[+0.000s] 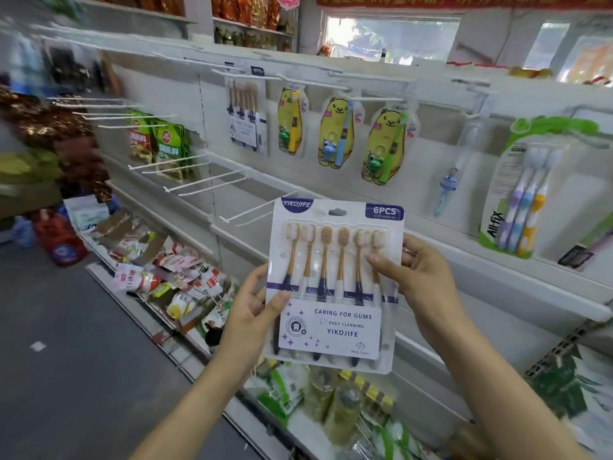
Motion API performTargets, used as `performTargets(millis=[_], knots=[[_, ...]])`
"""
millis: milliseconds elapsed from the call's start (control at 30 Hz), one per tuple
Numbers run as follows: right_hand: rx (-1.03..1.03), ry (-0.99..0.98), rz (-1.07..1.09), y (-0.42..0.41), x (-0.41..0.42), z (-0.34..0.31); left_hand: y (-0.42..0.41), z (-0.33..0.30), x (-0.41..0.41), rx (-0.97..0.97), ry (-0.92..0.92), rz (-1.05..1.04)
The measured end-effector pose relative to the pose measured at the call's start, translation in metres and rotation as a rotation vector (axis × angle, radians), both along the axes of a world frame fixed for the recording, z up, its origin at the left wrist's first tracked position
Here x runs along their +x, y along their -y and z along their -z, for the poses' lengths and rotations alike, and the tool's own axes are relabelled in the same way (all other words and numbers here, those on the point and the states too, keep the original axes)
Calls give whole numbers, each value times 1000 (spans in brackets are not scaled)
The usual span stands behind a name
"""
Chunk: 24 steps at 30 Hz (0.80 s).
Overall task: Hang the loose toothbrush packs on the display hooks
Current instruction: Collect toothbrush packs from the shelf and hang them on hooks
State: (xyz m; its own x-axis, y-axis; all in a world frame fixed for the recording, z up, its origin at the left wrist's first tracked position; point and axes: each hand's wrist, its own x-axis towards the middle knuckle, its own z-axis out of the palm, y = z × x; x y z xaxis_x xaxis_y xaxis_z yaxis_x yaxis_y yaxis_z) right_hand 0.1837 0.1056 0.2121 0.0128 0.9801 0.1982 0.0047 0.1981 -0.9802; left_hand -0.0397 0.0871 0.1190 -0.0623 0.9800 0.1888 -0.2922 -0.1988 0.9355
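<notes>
Both hands are gripping the six-brush toothbrush pack point(335, 287) upright, left hand point(255, 307) pinching its lower edge, right hand point(414, 273) its upper side, hang slot point(337, 212) sitting just right of the nearest bare hook point(247, 210).

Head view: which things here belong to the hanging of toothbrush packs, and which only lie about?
Belong to the job:
- white six-piece toothbrush blister pack, gripped by left hand and right hand
- bare white wire display hooks
- matching six-brush pack already hanging

Only lying about:
- three yellow bear-shaped toothbrush packs
- green snack bags
- loose sachets on the bottom shelf
</notes>
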Motion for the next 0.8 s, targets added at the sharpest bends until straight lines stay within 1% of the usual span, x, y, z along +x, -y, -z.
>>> performTargets(millis=[100,267,467,633,800], knots=[[34,-32,9,-8,-32,-1,-1,3,-32,-10,-18,14],[106,-10,52,-23,-100,-3,-5,10,-109,-13,-169,83],[161,-23,69,-40,-186,-3,-24,18,-208,-58,-250,99],[184,-41,70,-58,-253,-1,-44,18,-277,-63,-289,45],[212,-34,40,-92,-307,-10,-73,13,-327,-51,-324,-4]])
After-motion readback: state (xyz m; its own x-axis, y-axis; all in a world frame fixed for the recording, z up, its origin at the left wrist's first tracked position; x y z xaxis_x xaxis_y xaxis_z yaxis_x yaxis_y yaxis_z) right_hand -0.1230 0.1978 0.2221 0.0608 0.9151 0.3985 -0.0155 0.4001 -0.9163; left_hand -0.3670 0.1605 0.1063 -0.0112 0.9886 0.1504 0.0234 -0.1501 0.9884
